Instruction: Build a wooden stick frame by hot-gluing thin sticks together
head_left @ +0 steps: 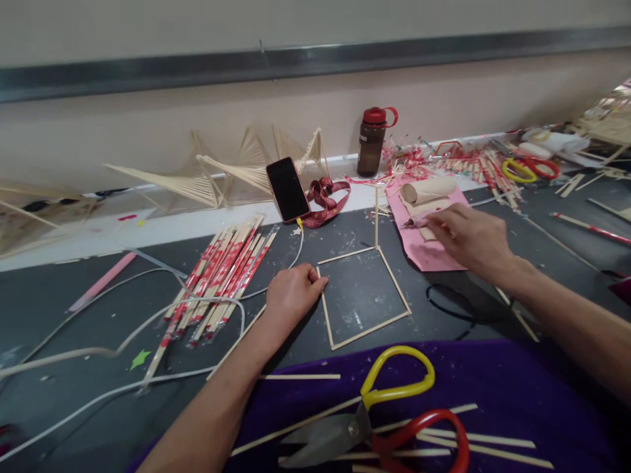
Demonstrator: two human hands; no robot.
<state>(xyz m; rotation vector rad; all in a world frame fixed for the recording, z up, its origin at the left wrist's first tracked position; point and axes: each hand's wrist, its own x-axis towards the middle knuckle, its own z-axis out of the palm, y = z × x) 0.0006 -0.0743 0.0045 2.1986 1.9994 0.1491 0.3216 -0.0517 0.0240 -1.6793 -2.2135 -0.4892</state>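
Note:
A square frame of thin wooden sticks [367,332] lies on the dark table, with one stick standing upright at its far corner. My left hand [292,295] rests curled in a loose fist against the frame's left side, and what it holds, if anything, is hidden. My right hand [470,238] reaches over a pink sheet [434,256], its fingers pinched at a small dark tool lying there. A roll of pale paper [428,190] sits on the sheet's far end.
Wrapped chopsticks [221,279] lie left of the frame. A phone [288,189] leans on stick models by the wall, with a red lanyard and a brown bottle [371,142] nearby. Large scissors [374,420] and loose sticks lie on purple cloth in front. White cables cross the left.

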